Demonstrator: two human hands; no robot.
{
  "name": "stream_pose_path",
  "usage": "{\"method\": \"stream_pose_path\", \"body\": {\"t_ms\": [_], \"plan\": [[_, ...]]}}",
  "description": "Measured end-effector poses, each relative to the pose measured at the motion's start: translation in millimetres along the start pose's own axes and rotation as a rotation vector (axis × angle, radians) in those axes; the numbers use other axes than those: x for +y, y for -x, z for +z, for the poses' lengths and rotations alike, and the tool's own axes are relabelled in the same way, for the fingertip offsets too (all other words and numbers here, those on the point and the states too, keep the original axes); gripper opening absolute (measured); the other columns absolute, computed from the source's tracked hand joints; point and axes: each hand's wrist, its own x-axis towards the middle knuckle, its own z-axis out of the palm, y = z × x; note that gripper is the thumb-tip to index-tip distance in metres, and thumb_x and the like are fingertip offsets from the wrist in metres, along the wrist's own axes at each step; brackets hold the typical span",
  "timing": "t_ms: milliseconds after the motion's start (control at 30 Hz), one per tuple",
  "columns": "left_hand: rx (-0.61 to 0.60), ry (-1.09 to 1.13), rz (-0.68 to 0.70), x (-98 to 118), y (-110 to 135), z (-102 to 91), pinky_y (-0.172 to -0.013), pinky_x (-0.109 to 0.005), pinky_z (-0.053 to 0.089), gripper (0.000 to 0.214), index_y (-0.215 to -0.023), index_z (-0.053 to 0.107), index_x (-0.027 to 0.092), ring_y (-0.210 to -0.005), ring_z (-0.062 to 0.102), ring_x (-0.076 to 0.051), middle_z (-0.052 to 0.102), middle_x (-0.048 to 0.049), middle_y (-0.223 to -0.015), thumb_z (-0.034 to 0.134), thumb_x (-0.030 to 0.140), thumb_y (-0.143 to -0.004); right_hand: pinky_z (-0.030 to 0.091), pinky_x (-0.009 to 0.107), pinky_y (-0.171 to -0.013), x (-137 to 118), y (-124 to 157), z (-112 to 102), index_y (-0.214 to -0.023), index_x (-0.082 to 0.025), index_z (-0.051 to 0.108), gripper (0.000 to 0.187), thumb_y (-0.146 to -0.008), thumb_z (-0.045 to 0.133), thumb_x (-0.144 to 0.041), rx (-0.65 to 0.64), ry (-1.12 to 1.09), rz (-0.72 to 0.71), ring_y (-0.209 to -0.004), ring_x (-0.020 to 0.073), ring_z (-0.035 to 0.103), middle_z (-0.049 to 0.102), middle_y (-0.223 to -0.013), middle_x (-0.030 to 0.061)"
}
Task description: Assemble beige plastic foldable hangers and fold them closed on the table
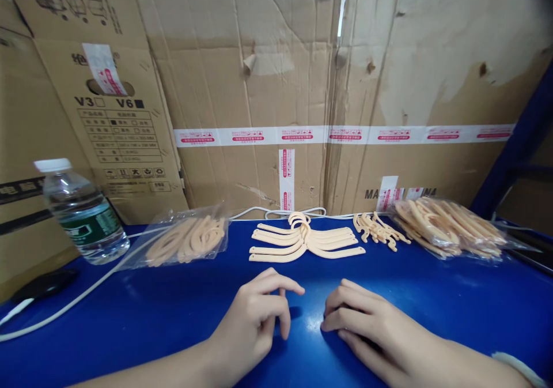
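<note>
My left hand [259,313] rests on the blue table [173,313] with fingers loosely curled and apart, holding nothing. My right hand [367,324] lies beside it, fingers stretched toward the left hand, also empty. Just beyond both hands sits a small stack of peach plastic hangers [305,241], not touched by either hand. A little pile of loose peach hook pieces [378,229] lies to the right of that stack.
A clear bag of hangers [185,239] lies at left, another fuller bag [449,226] at right. A water bottle [82,212] stands far left beside a white cable [64,307] and a black object [43,284]. Taped cardboard boxes [280,88] wall the back.
</note>
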Motion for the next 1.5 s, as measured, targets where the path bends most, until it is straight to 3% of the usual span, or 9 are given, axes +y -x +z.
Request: {"method": "stream_pose_path", "body": {"t_ms": [400, 600, 767, 900, 1133, 1333, 1500], "plan": [[0.037, -0.029, 0.028, 5, -4, -4.0, -0.066, -0.026, 0.049, 0.037, -0.053, 0.057, 0.016, -0.076, 0.061, -0.013, 0.073, -0.0001, -0.099, 0.035, -0.009, -0.068, 0.046, 0.035, -0.092, 4, 0, 2, -0.11, -0.019, 0.06, 0.03, -0.093, 0.039, -0.006, 0.042, 0.028, -0.043, -0.096, 0.0178, 0.056, 0.06, -0.106, 0.0079], [0.071, -0.06, 0.009, 5, -7, -5.9, -0.072, -0.026, 0.05, 0.038, -0.06, 0.062, 0.018, -0.08, 0.065, -0.014, 0.073, -0.0021, -0.096, 0.036, -0.006, -0.075, 0.048, 0.031, -0.083, 9, 0, -1, -0.109, -0.019, 0.061, 0.028, -0.094, 0.04, -0.007, 0.113, 0.04, -0.094, -0.091, 0.018, 0.056, 0.062, -0.102, 0.0077], [0.082, -0.102, -0.092, 2, -13, -10.8, -0.071, -0.026, 0.051, 0.025, -0.087, 0.069, 0.02, -0.076, 0.067, -0.015, 0.073, -0.0007, -0.082, 0.05, 0.004, -0.083, 0.047, 0.033, -0.081, 42, 3, -27, -0.11, -0.019, 0.06, 0.025, -0.096, 0.042, -0.009, 0.359, 0.221, -0.118, -0.092, 0.0201, 0.057, 0.063, -0.1, 0.0087], [0.039, -0.12, -0.087, -2, -16, -18.1, -0.07, -0.025, 0.049, 0.024, -0.085, 0.071, 0.021, -0.073, 0.067, -0.014, 0.073, 0.0006, -0.079, 0.051, 0.007, -0.085, 0.046, 0.037, -0.075, 79, 9, -52, -0.104, -0.018, 0.062, 0.022, -0.097, 0.042, -0.013, 0.444, 0.553, -0.065, -0.085, 0.0241, 0.056, 0.063, -0.089, 0.0094], [-0.012, -0.201, -0.167, -10, -16, -22.6, -0.066, -0.026, 0.048, 0.027, -0.081, 0.069, 0.02, -0.065, 0.062, -0.014, 0.069, 0.0005, -0.073, 0.044, 0.012, -0.087, 0.046, 0.041, -0.078, 117, 19, -66, -0.104, -0.012, 0.066, 0.029, -0.097, 0.038, -0.013, 0.301, 0.97, 0.046, -0.091, 0.029, 0.055, 0.065, -0.094, 0.014], [0.036, -0.19, -0.171, -16, -16, -22.8, -0.063, -0.026, 0.049, 0.029, -0.099, 0.072, 0.019, -0.062, 0.063, -0.015, 0.069, 0.0007, -0.067, 0.044, 0.015, -0.091, 0.045, 0.045, -0.086, 130, 23, -64, -0.114, -0.014, 0.067, 0.032, -0.094, 0.042, -0.01, 0.245, 1.059, 0.086, -0.106, 0.0324, 0.055, 0.068, -0.112, 0.0141], [0.09, -0.148, -0.248, -21, -15, -21.3, -0.066, -0.026, 0.051, 0.023, -0.094, 0.073, 0.019, -0.069, 0.069, -0.016, 0.075, -0.0007, -0.074, 0.051, 0.018, -0.091, 0.044, 0.044, -0.09, 140, 24, -57, -0.119, -0.017, 0.066, 0.037, -0.094, 0.04, -0.009, 0.232, 1.146, 0.092, -0.116, 0.0333, 0.054, 0.066, -0.123, 0.0094]]}}
